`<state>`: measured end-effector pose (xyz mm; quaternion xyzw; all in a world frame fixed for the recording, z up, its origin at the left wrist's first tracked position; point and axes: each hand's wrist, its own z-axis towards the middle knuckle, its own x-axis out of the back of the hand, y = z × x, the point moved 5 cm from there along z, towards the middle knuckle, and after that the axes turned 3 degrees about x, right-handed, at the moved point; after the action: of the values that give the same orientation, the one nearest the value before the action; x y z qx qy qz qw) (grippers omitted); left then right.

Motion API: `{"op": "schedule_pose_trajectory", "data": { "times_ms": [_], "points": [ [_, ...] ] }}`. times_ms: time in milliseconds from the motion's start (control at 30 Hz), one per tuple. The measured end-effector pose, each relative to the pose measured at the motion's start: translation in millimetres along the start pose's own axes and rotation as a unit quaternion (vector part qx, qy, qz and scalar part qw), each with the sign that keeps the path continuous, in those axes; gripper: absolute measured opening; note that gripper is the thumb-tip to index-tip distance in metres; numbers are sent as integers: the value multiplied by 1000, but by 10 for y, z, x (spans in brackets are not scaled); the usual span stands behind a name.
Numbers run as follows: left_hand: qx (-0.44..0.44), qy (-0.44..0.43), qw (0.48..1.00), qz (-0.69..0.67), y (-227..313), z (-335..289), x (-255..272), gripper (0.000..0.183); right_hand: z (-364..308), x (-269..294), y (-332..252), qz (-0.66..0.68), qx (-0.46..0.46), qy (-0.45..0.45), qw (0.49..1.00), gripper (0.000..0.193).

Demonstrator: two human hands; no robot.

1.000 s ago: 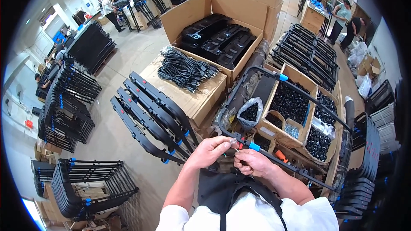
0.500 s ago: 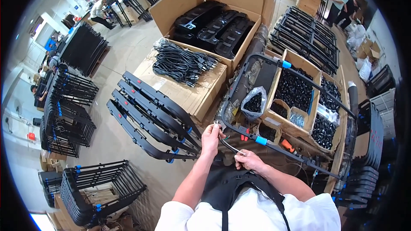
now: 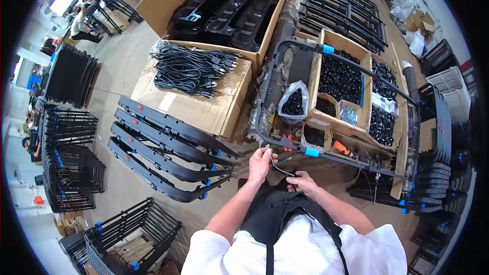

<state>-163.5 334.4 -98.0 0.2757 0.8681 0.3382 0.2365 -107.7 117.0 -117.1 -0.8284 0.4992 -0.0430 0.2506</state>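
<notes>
A thin cable [image 3: 280, 169] runs between my two hands, in front of the black apron. My left hand [image 3: 259, 166] is closed, thumb and fingers pinching one end; a small pale tip shows above the fingertips. A loose green wire [image 3: 283, 161] with a terminal at its end sticks out beside that hand. My right hand [image 3: 304, 183] is closed on the cable farther along, its fingertips partly hidden. Just beyond my hands is a black tubular frame [image 3: 261, 114] with rounded corners and blue wraps, resting across the bench.
Several black curved frames [image 3: 168, 145] stand at left. Bundled black cables [image 3: 188, 71] lie on a carton [image 3: 224, 114], behind which an open carton [image 3: 267, 46] holds black plastic parts. Wooden bins [image 3: 364, 117] of small black parts and an orange-handled tool [image 3: 341, 147] sit at right.
The view has shifted, so the surroundings sit farther left and higher. My left hand has moved slightly right relative to my body, and the green wire now spreads out beside it.
</notes>
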Motion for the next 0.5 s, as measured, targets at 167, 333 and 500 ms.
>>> {"op": "schedule_pose_trajectory", "data": {
  "times_ms": [167, 333, 500],
  "points": [
    [-16, -21, 999, -19, -66, 28, -88, 20, 6, 39, 52, -17, 7, 24, 1000, 65],
    [-15, -29, 999, -11, -56, 29, -149, 23, -6, 76, 86, -25, 23, 33, 999, 56],
    [-39, -54, 998, 20, 2, 18, -181, 24, 44, 117, 108, -35, 44, 39, 998, 59]
  ]
}}
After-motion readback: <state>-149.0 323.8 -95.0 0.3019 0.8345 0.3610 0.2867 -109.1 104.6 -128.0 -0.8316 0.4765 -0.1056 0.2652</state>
